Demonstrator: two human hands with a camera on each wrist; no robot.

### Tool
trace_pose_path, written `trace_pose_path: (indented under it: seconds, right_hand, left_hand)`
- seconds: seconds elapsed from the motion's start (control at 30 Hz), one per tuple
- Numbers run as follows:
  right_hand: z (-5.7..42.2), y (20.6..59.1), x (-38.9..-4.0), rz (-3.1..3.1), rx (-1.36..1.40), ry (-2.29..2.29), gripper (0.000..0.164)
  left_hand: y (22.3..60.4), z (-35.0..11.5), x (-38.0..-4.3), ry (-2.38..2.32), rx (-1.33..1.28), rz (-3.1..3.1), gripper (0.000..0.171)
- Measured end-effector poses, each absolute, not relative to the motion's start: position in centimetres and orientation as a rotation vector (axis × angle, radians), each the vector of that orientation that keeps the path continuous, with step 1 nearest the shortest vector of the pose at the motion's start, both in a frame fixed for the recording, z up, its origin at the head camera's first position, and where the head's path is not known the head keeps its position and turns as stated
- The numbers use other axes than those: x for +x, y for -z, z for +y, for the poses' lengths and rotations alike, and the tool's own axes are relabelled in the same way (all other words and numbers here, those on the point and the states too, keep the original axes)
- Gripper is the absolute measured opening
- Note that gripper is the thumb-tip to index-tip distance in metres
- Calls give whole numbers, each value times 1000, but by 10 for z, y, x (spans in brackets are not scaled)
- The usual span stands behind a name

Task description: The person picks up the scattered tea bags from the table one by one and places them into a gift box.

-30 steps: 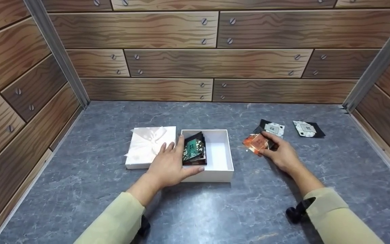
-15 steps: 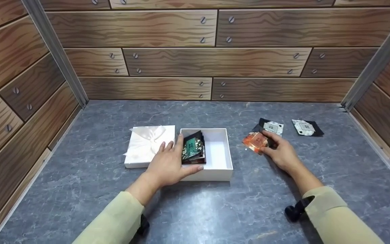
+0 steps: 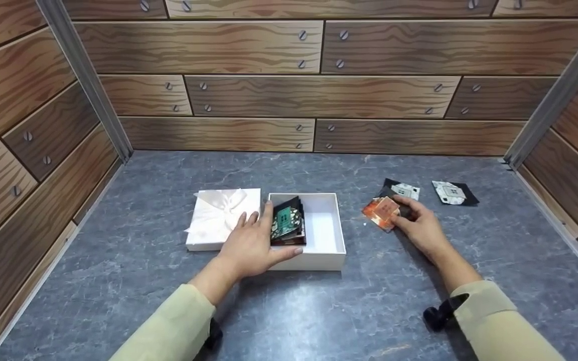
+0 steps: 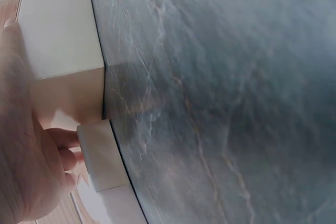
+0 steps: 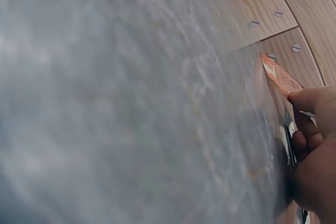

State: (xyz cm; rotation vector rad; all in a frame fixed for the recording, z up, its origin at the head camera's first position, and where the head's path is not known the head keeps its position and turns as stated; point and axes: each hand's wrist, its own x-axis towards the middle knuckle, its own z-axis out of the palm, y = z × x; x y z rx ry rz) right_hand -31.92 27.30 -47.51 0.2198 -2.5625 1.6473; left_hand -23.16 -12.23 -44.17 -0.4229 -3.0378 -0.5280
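Observation:
My right hand (image 3: 422,228) pinches a flat orange-patterned packet (image 3: 382,213) between thumb and fingers, just over the table. In the right wrist view the packet (image 5: 281,76) stands tilted up from the thumb. Behind it lies a black packet with a white label (image 3: 405,191), partly covered. My left hand (image 3: 249,245) rests across the left wall of an open white box (image 3: 340,225), fingers straight and thumb over the front rim. Inside the box, on its left side, leans a stack of dark packets (image 3: 289,220), the top one with a green label.
A white lid with a ribbon bow (image 3: 208,215) sits left of the box, partly under my left fingers. Another black and white packet (image 3: 454,193) lies at the far right. Wood-patterned walls (image 3: 249,95) enclose the grey marbled table (image 3: 168,296).
My right hand has shifted very slightly to the right, and the orange packet has turned a little in its grip. The left hand and the box stay in place.

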Motion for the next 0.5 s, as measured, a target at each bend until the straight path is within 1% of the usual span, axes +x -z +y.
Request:
trace_pose_path:
  seconds: [0.23, 0.5]
  right_hand:
    - [273, 475, -319, -2442, 207, -1764, 51]
    - [269, 463, -319, -2288, 82, -1823, 44]
  left_hand:
    - [442, -122, -231, 535, -411, -3047, 131]
    - [441, -121, -232, 523, -399, -3056, 130]
